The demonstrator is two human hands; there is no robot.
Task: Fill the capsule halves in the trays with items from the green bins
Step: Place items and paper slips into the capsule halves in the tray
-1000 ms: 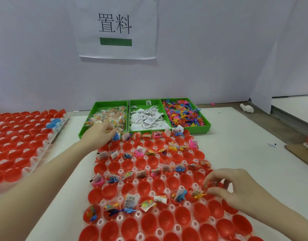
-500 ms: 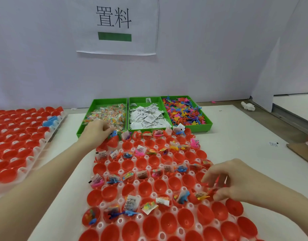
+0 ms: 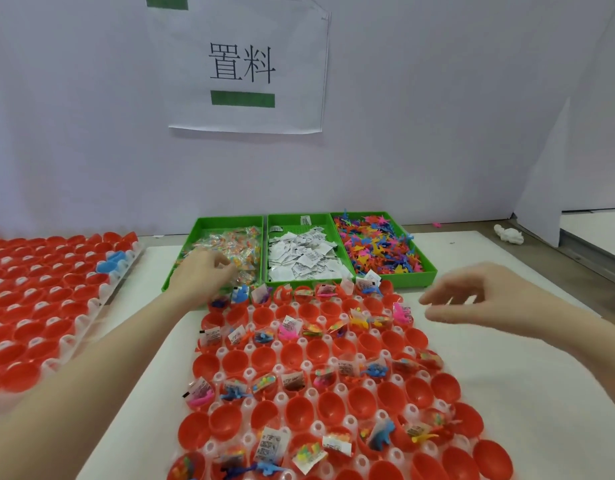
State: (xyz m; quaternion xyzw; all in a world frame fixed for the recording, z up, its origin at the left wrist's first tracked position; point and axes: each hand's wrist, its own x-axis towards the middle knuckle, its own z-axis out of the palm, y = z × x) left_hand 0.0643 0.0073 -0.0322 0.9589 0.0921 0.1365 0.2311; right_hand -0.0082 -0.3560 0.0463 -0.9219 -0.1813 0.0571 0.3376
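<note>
A white tray (image 3: 341,388) of red capsule halves (image 3: 264,418) lies in front of me; many halves hold packets, slips and little toys, others hold nothing. Behind it stand three green bins: candy packets (image 3: 230,244) on the left, white paper slips (image 3: 302,254) in the middle, colourful plastic toys (image 3: 379,247) on the right. My left hand (image 3: 200,277) is inside the left bin with its fingers curled down onto the packets; what it holds is hidden. My right hand (image 3: 472,299) hovers blurred above the tray's far right rows, fingers loosely spread and holding nothing.
A second tray (image 3: 101,304) of red halves sits at the left, with a blue item (image 3: 112,265) on it. A white wall with a paper sign (image 3: 243,64) rises behind the bins. A small white object (image 3: 508,234) lies at the far right.
My left hand moved forward from the bin's front edge into the packet bin. My right hand lifted off the near right capsules and rose toward the far rows. The camera tilted up.
</note>
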